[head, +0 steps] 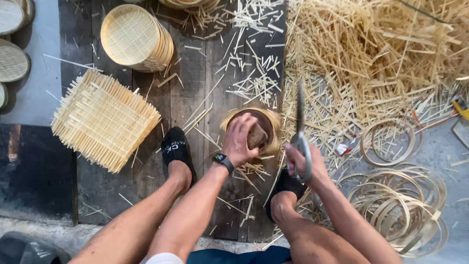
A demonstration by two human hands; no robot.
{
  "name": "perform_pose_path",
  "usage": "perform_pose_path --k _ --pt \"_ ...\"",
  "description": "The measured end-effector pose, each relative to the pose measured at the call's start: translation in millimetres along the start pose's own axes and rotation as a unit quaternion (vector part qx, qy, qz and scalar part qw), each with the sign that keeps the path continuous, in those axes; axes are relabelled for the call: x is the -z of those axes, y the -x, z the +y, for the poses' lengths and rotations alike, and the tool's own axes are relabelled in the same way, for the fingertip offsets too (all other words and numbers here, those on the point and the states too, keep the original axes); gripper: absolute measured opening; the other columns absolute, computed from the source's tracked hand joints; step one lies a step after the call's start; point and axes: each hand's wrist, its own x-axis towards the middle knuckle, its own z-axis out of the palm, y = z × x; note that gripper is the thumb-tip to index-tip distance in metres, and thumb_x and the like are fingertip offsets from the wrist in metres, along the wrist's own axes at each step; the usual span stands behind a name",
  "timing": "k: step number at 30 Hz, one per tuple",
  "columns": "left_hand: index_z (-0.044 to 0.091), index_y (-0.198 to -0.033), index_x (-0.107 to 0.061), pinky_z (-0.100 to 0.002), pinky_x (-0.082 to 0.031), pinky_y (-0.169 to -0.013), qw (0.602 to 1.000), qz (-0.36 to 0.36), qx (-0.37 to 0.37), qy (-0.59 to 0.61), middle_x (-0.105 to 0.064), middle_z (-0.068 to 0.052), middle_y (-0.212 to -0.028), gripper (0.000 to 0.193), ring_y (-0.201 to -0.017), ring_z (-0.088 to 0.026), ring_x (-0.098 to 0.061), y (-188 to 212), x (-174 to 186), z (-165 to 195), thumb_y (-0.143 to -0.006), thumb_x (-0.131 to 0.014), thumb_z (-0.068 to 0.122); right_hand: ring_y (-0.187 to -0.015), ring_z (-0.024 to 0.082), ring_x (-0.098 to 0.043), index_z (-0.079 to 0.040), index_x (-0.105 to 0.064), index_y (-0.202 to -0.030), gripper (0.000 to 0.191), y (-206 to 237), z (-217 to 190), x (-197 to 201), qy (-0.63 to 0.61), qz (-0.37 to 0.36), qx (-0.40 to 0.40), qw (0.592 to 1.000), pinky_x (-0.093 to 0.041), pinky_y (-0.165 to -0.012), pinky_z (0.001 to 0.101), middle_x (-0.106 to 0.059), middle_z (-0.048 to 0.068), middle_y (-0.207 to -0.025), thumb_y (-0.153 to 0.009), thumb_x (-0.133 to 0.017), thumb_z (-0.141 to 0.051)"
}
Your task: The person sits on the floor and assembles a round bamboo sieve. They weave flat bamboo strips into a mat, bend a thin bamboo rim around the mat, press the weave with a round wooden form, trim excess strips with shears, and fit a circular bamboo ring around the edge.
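My left hand (242, 138) presses a brown block (257, 137) down inside a round woven bamboo tray (270, 122) that rests on the dark wooden boards between my feet. Frayed strip ends stick out around the tray's rim. My right hand (305, 164) grips the handles of large metal shears (300, 124), whose blades point away from me just right of the tray. A dark watch sits on my left wrist (223, 160). Both feet wear black socks (175, 146).
A stack of square woven bamboo mats (103, 120) lies at the left. Finished round trays (137, 38) are piled behind it. A big heap of cut bamboo strips (376, 54) fills the upper right. Coiled bamboo hoops (403, 205) lie at the lower right.
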Motion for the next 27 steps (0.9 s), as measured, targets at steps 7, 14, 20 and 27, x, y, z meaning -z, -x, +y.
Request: perform_pose_path --k 7,14,20,27 --pt "0.013 -0.146 -0.041 -0.051 -0.032 -0.118 0.997 -0.037 0.065 0.019 -0.038 -0.019 -0.146 0.104 -0.137 -0.044 -0.036 3 5 15 -0.055 -0.093 0.014 -0.040 0.008 -0.050 -0.010 -0.062 -0.079 0.026 7 19 -15 -0.232 0.036 0.051 0.971 -0.040 -0.034 0.0239 -0.056 -0.002 -0.056 -0.091 -0.062 -0.033" --pt "0.016 -0.150 -0.041 -0.049 -0.032 -0.122 0.996 -0.086 -0.008 -0.002 -0.036 -0.018 -0.154 0.104 -0.144 -0.044 -0.035 -5 21 6 -0.059 -0.089 0.002 -0.043 0.017 -0.054 0.002 -0.061 -0.075 0.044 -16 22 -7 0.053 -0.049 -0.145 0.987 -0.043 -0.039 0.0303 -0.057 0.009 -0.058 -0.091 -0.077 -0.036" --pt "-0.002 -0.148 -0.028 -0.052 -0.031 -0.114 0.986 0.006 0.130 0.100 -0.029 -0.026 -0.145 0.114 -0.136 -0.047 -0.032 3 11 24 -0.057 -0.094 0.015 -0.070 0.033 -0.066 0.002 -0.066 -0.087 0.059 -20 28 26 0.347 0.060 0.039 0.935 -0.053 -0.068 0.0462 -0.065 0.016 -0.071 -0.084 -0.073 -0.056" --pt "0.003 -0.150 -0.039 -0.045 -0.042 -0.114 0.991 0.026 0.093 0.089 -0.052 -0.021 -0.143 0.101 -0.134 -0.039 -0.051 9 -15 26 -0.064 -0.090 0.019 -0.088 0.036 -0.064 0.002 -0.063 -0.099 0.056 -57 61 36 0.586 0.159 0.247 0.755 -0.054 -0.075 0.0462 -0.063 0.020 -0.094 -0.072 -0.075 -0.045"
